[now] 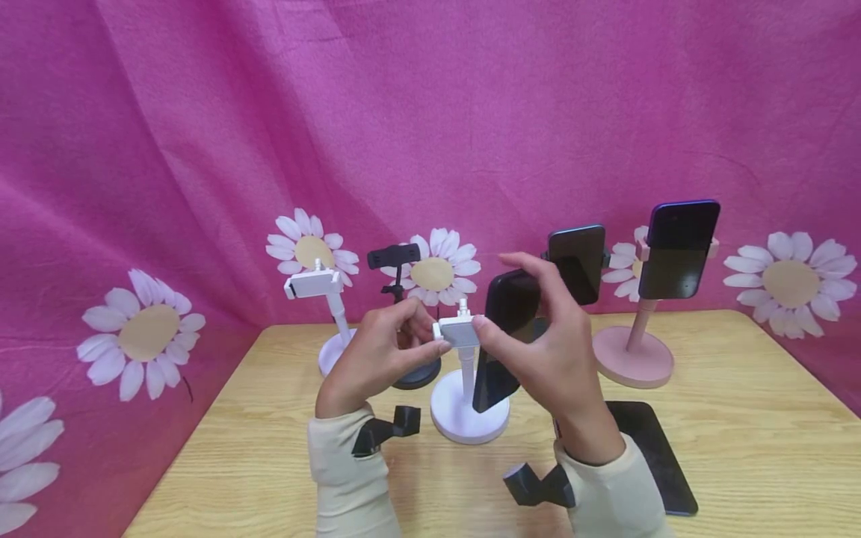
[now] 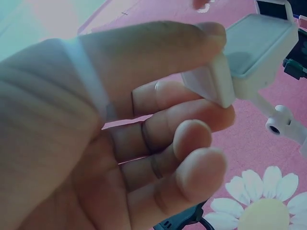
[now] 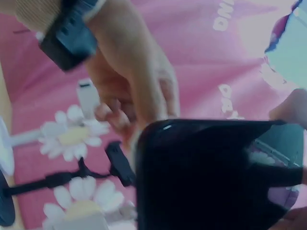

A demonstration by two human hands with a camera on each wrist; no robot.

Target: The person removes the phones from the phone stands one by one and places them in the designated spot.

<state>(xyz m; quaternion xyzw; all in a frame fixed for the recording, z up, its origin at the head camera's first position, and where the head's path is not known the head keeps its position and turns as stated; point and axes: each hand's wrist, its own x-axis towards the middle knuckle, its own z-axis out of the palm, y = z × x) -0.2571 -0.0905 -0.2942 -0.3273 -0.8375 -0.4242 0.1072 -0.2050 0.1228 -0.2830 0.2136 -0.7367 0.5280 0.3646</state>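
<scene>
My left hand [image 1: 377,351] pinches the left end of a white clamp [image 1: 460,333] between thumb and fingers; the left wrist view shows the thumb [image 2: 158,52] along the clamp's end piece [image 2: 220,79]. This clamp tops a white phone stand [image 1: 471,418] with a round base. Beside it, my right hand [image 1: 565,366] holds a black smartphone [image 1: 514,302] tilted, its thumb tip at the clamp's right end and the index finger extended above the phone. The phone's dark face [image 3: 192,177] fills much of the right wrist view. My right hand's other fingers are mostly hidden.
Behind stand another white phone stand [image 1: 312,284], a black one [image 1: 394,256], and a pink stand [image 1: 632,366] bearing a phone [image 1: 679,250]. Another phone [image 1: 576,261] sits in a dark holder. A black tablet-like device [image 1: 655,456] lies near my right forearm on the wooden table [image 1: 249,448].
</scene>
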